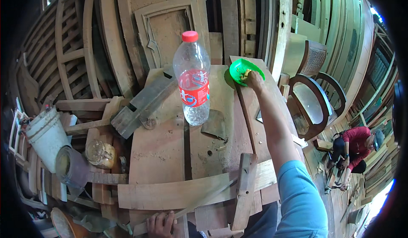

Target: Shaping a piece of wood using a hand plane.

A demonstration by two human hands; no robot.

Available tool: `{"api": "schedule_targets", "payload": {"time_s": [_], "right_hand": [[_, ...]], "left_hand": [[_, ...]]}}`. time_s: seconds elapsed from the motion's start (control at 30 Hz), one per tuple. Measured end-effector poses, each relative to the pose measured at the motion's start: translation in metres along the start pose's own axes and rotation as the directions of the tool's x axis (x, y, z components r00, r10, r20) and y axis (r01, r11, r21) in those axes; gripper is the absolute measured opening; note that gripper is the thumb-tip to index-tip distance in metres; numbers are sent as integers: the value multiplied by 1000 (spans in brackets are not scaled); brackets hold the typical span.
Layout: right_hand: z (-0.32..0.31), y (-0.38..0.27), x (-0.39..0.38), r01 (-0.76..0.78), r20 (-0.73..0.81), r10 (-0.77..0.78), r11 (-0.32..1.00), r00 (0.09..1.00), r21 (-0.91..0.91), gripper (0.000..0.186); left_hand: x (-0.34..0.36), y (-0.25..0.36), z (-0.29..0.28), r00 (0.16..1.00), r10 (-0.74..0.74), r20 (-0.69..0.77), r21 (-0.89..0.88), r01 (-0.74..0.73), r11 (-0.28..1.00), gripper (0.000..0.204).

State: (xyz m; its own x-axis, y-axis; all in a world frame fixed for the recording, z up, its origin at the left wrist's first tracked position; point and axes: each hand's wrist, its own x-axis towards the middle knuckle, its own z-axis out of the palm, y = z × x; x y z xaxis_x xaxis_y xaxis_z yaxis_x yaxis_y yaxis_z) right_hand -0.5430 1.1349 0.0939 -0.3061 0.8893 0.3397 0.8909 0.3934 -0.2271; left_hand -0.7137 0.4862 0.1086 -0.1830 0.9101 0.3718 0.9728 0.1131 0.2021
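The right hand (255,81) bunches its grip over a yellowish bit (245,73) in a green dish (239,66); I can't tell whether it's held. The dish sits by the desk's (157,153) far right corner. The left hand (162,224), grip unclear, rests at the near edge.

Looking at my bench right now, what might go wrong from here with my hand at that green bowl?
Your right-hand grip is at the green bowl, so a bump might tip it and spill the yellowish contents.

The tall plastic bottle stands upright on the boards, left of your outstretched arm; a leftward sweep could knock it over.
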Motion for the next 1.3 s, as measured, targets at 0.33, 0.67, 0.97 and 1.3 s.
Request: {"api": "schedule_targets", "payload": {"time_s": [0.33,0.67,0.97,1.3], "right_hand": [[-21,22,-7,145,-102,-126,969,987,198,27],[-55,-6,-20,170,57,-173,984,983,45,25],[-46,3,-14,136,98,-141,989,985,63,31],[-32,12,-8,258,-19,-257,963,966,76,34]], "left_hand": [[10,0,-1,999,-20,47,-29,21,999,29],[8,1,0,998,-30,55,-42,32,999,30],[8,1,2,997,-38,62,-49,41,998,31],[8,4,-1,995,-53,88,-55,58,997,32]]}}
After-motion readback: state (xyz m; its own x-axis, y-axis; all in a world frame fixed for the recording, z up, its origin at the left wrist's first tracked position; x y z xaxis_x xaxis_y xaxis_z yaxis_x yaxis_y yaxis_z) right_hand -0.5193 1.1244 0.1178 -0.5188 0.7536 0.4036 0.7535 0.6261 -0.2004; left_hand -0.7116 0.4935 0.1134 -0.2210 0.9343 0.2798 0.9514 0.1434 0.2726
